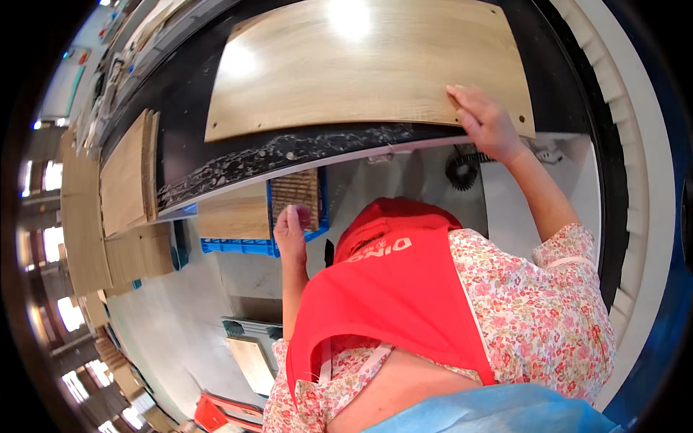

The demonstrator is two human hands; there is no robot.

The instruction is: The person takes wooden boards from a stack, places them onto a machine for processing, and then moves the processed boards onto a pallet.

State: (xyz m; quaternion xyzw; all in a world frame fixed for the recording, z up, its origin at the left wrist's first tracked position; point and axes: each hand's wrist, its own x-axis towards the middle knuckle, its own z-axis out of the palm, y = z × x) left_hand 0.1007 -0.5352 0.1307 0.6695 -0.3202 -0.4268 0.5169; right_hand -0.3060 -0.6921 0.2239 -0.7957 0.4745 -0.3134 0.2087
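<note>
A flat wood-grain board [361, 72] with small holes near its corners lies on the black worktop. At its near right edge is my right hand [489, 124], with fingers curled and thumb drawn in. A small brown sliver shows at those fingertips, too small to name. My left hand [291, 232] is held up in front of the worktop, apart from the board. Its fingers look bent together and are partly smeared; whether anything sits between them is hidden.
Pale dust and chips lie along the worktop's front strip [289, 148]. More wood panels [130, 169] stand at the left. Below are a blue crate [242, 247] with boards and a dark coiled hose [462, 172]. A white ribbed edge [613, 94] curves along the right.
</note>
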